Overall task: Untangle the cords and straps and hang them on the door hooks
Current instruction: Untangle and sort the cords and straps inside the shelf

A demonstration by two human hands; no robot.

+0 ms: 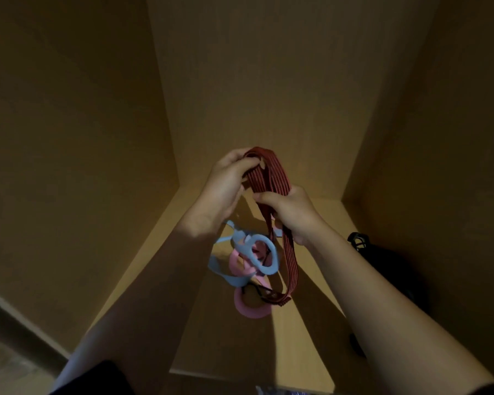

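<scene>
Wooden shelf (pixel 300 337), black object (pixel 382 260) right; pastel loops (pixel 230 276) entangle red strap (pixel 268 172)

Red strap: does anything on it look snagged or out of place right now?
Yes. The red strap, held in the left grip and right grip, is not free. The blue loops and pink loops are bunched in a tangle round its lower run, with a thin black cord among them. No damage shows.
</scene>
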